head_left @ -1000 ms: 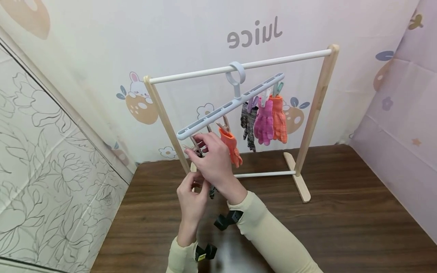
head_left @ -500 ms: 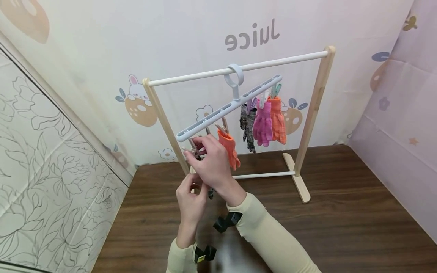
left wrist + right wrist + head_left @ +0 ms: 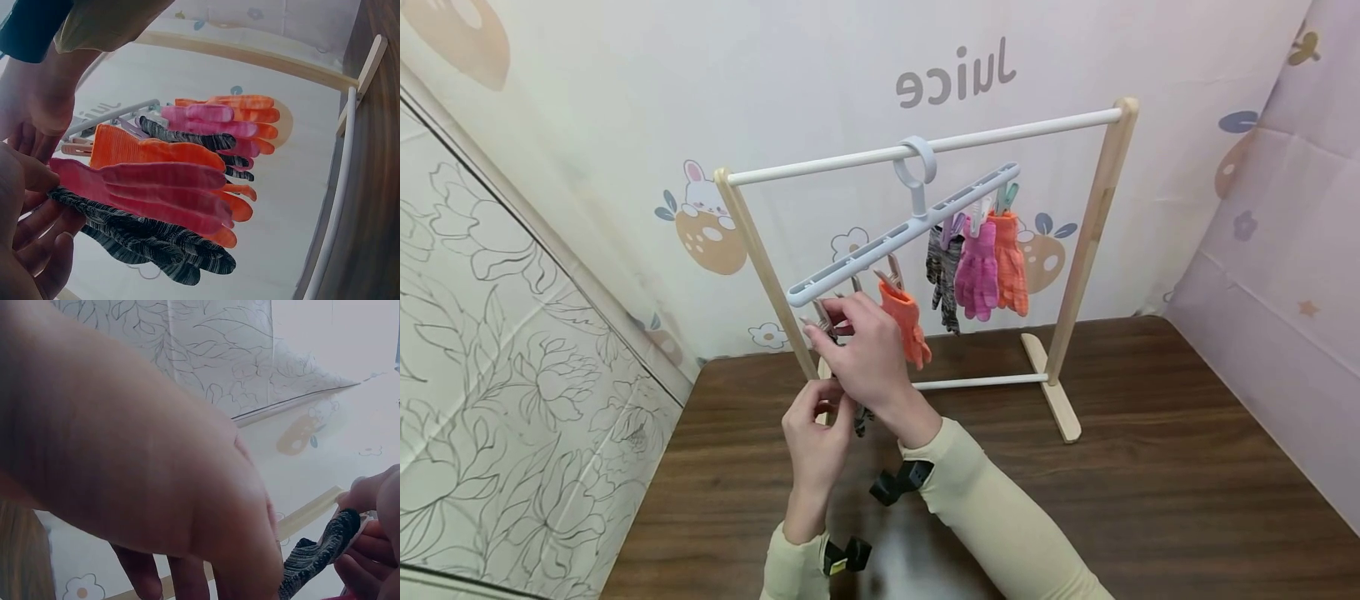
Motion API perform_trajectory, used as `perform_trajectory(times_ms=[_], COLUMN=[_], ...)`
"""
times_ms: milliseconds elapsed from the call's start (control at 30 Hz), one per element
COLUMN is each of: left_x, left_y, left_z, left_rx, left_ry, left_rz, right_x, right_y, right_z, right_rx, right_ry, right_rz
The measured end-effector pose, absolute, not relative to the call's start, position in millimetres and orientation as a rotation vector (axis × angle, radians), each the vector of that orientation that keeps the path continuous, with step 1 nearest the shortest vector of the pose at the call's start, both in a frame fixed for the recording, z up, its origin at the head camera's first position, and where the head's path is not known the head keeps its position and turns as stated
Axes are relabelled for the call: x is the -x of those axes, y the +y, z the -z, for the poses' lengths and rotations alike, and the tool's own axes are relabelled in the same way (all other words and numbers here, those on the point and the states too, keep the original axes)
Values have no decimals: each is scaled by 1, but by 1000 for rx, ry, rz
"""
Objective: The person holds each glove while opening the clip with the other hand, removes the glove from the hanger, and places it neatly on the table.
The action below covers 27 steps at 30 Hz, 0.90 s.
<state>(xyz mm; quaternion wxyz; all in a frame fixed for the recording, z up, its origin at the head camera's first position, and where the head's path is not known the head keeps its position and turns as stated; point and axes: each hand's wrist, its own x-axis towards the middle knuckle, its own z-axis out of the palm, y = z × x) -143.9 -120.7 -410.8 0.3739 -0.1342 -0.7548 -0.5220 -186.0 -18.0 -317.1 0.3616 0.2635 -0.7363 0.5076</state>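
Note:
My right hand (image 3: 868,354) pinches a light clothespin (image 3: 824,317) under the left end of the grey hanger (image 3: 850,265). Just below, my left hand (image 3: 816,425) pinches the cuff end of a black-and-grey knit glove (image 3: 156,240), fingers curled. In the right wrist view, the glove's cuff (image 3: 325,550) runs between my left hand (image 3: 206,494) and the fingers of my right hand (image 3: 378,525). A pink glove (image 3: 150,194) and an orange glove (image 3: 906,321) hang beside it. My right hand hides most of the black-and-grey glove in the head view.
The hanger hooks over the white rod (image 3: 1015,133) of a wooden rack (image 3: 1101,217), tilted down at left. On its right half, black-and-grey (image 3: 945,279), pink (image 3: 977,271) and orange (image 3: 1011,262) gloves hang from clothespins. The rack stands on a dark wooden table (image 3: 1150,483) before patterned curtains.
My left hand has shifted slightly left and down at the glove's cuff. My right hand stays at the clothespin; the hanger and the other gloves have hardly moved.

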Motion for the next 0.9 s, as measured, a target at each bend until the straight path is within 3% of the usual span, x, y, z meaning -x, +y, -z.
perform_trajectory(times_ms=[333, 633, 900], left_x=[143, 125, 139], left_y=[-121, -111, -119], left_z=[411, 380, 405], left_rx=[335, 360, 337], left_ry=[-1950, -1925, -1943], left_rz=[1321, 1303, 1299], right_x=[188, 188, 187], right_y=[-17, -16, -15], right_z=[318, 316, 315], right_rx=[-703, -700, -704], right_ry=[-1880, -1886, -1874], right_rz=[-1370, -1367, -1394])
